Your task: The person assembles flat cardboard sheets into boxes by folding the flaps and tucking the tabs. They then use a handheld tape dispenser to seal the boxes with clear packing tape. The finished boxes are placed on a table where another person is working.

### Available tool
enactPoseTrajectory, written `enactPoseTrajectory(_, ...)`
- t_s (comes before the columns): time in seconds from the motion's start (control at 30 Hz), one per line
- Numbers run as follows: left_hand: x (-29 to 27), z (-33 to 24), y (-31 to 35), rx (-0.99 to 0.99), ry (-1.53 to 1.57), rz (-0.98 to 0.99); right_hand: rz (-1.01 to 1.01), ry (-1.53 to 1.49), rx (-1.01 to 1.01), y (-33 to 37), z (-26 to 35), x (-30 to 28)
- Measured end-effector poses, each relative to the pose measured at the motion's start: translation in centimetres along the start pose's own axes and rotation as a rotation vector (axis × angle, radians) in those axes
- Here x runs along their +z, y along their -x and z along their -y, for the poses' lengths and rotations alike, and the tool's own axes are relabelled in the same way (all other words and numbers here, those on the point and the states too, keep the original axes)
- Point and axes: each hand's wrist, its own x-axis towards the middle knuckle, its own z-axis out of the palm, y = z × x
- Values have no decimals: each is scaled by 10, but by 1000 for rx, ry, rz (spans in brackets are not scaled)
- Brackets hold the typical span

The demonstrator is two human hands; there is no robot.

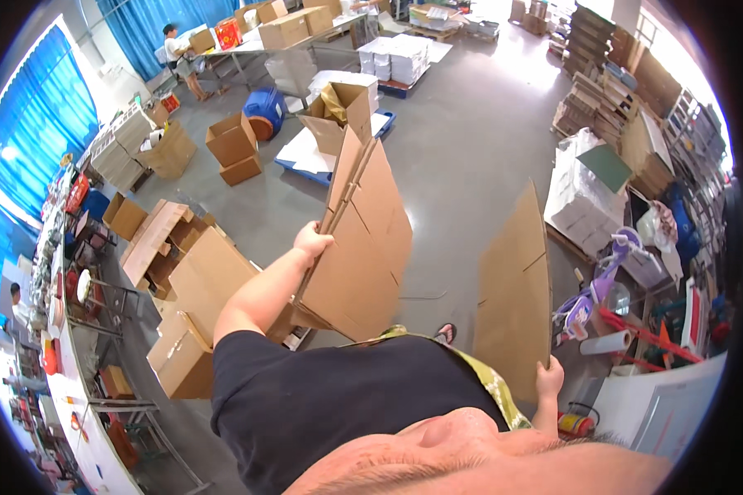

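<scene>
Shirt (pixel 347 384); left hand (pixel 312 241) clamped on cardboard bundle (pixel 359 256) alongside, right hand (pixel 550 378) on sheet (pixel 516 297) ahead

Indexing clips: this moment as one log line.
left hand: gripping folded cardboard | right hand: gripping cardboard panel | around: red fire extinguisher, blue barrel

Grips a bundle of flattened cardboard cartons (pixel 367 247) by its left edge with the left hand (pixel 312 241). Holds a slit cardboard sheet (pixel 512 289) near its lower right corner with the right hand (pixel 551 378), close to a fire extinguisher (pixel 575 424). Stands on grey floor (pixel 470 140), facing an open carton (pixel 232 140) beside a blue drum (pixel 264 106).
</scene>
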Motion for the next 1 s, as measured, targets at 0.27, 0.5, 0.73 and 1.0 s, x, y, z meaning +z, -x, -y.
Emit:
enactPoseTrajectory(0.27, 119, -89, -139, -56, -128, -102, 121, 125, -82, -319, 35, -3)
enactPoseTrajectory(0.5, 204, -160, -301, -134, -150, -181, 161, 40, -194, -582, 57, 25)
enactPoseTrajectory(0.73, 320, -245, -519, -166, -264, -172, 181, 58, -147, -811, 69, 39)
enactPoseTrajectory(1.0, 458, -390, -736, -208, -230, -116, 256, 103, -65, -1085, 77, 70)
